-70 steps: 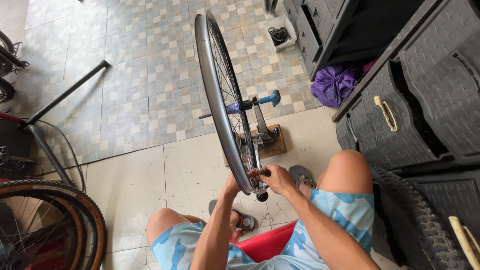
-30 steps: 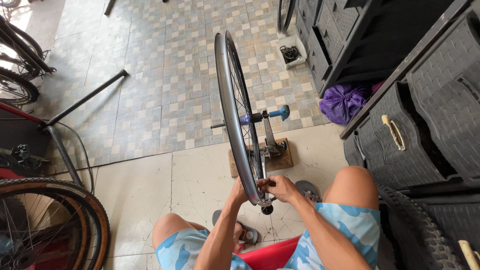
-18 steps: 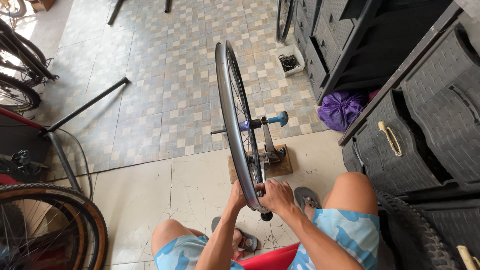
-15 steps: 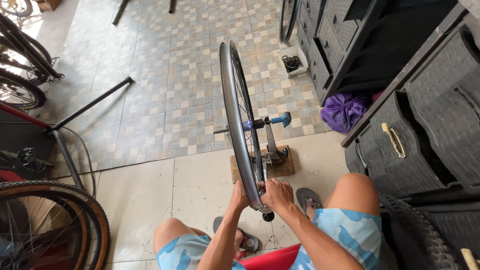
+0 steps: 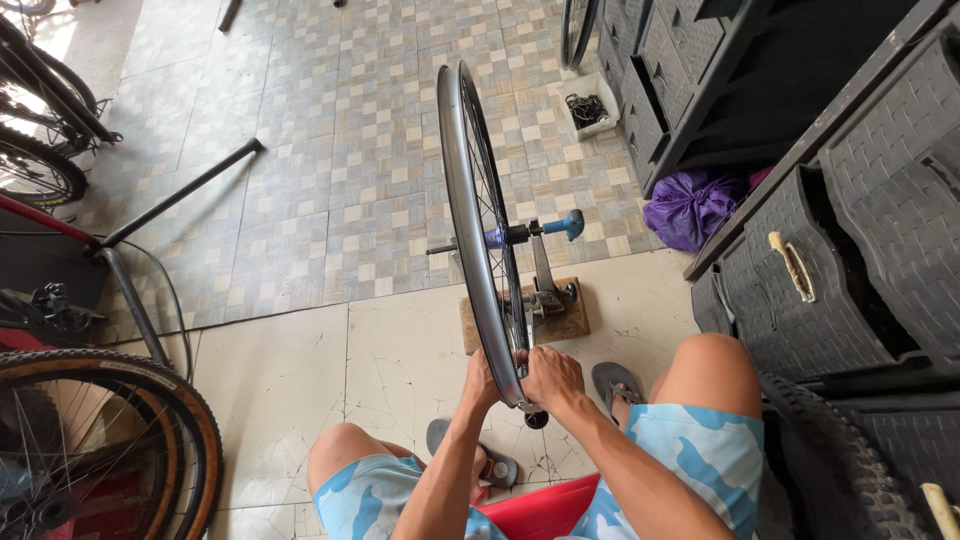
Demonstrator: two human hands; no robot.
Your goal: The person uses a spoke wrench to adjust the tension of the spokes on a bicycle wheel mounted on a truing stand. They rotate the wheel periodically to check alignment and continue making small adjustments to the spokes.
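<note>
A bare bicycle wheel (image 5: pixel 462 190) with a dark rim stands upright in a truing stand (image 5: pixel 545 285) with a blue knob, fixed on a wooden block (image 5: pixel 572 322). Both hands meet at the near, lower part of the rim. My left hand (image 5: pixel 482 380) grips the rim from the left side. My right hand (image 5: pixel 548 375) is closed on the spokes and rim from the right side. Whether a small tool sits in the fingers is hidden. I sit behind it with knees apart, in blue patterned shorts.
A tyred bicycle wheel (image 5: pixel 120 440) leans at bottom left, with a repair stand leg (image 5: pixel 175 195) and bikes behind. Dark woven drawers (image 5: pixel 860 230) line the right side, a purple bag (image 5: pixel 690 205) beside them, a knobby tyre (image 5: pixel 850 470) at bottom right. Sandals (image 5: pixel 615 380) lie underfoot.
The view has shifted a little, so the wheel sits slightly further right and lower in frame. Both hands stay together at the near lower part of the rim.
</note>
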